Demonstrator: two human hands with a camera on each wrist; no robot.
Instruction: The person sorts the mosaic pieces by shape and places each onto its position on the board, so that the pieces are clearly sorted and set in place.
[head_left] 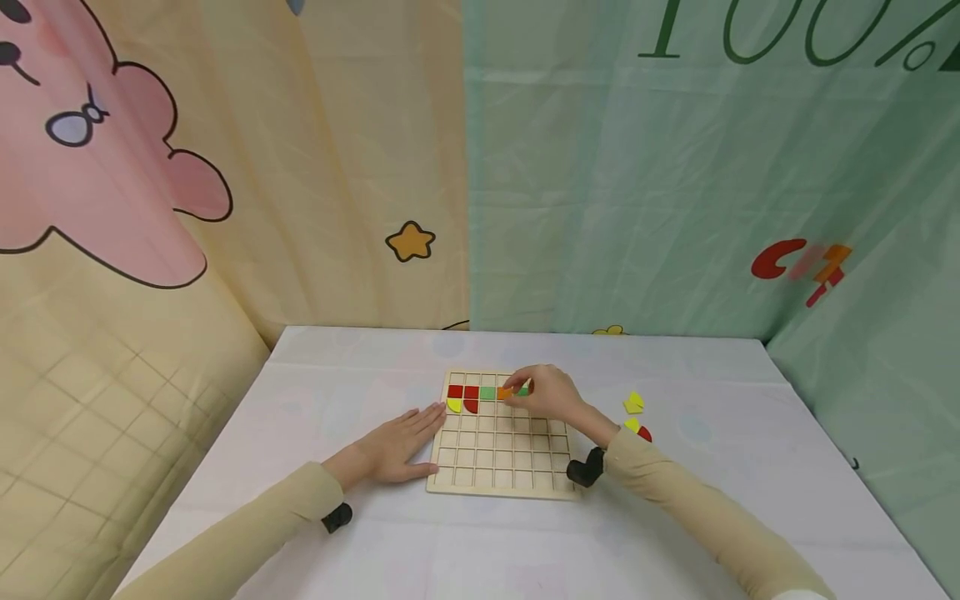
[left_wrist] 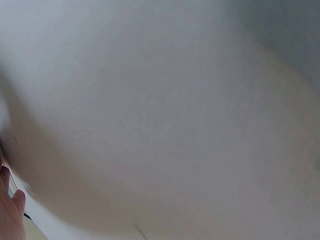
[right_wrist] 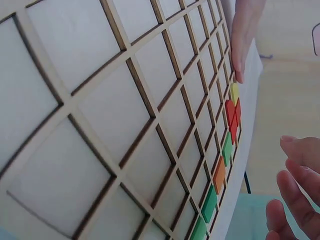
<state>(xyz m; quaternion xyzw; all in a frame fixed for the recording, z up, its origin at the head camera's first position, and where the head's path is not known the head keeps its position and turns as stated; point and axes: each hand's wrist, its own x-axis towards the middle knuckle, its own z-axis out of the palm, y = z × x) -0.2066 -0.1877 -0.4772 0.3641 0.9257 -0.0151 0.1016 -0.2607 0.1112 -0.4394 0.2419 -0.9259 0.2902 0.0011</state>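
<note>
A wooden grid board [head_left: 495, 458] lies on the table with small coloured tiles in its far rows. Red tiles [head_left: 455, 391], a light green tile [head_left: 488, 392] and an orange tile [head_left: 503, 393] stand in the far row, and a yellow rounded piece [head_left: 454, 406] sits just below. My left hand [head_left: 401, 442] rests flat by the board's left side, fingertips at its edge. Over the far right part hovers my right hand [head_left: 551, 392], fingers bent near the orange tile. In the right wrist view its fingers [right_wrist: 295, 195] hold nothing visible, and green tiles [right_wrist: 209, 204] follow the orange one.
Loose yellow pieces [head_left: 634, 403] lie on the table right of the board, and a red piece [head_left: 644, 433] beside another yellow one is partly behind the right forearm. A white cloth [head_left: 360, 367] covers the table. Printed curtains [head_left: 337, 167] hang behind it.
</note>
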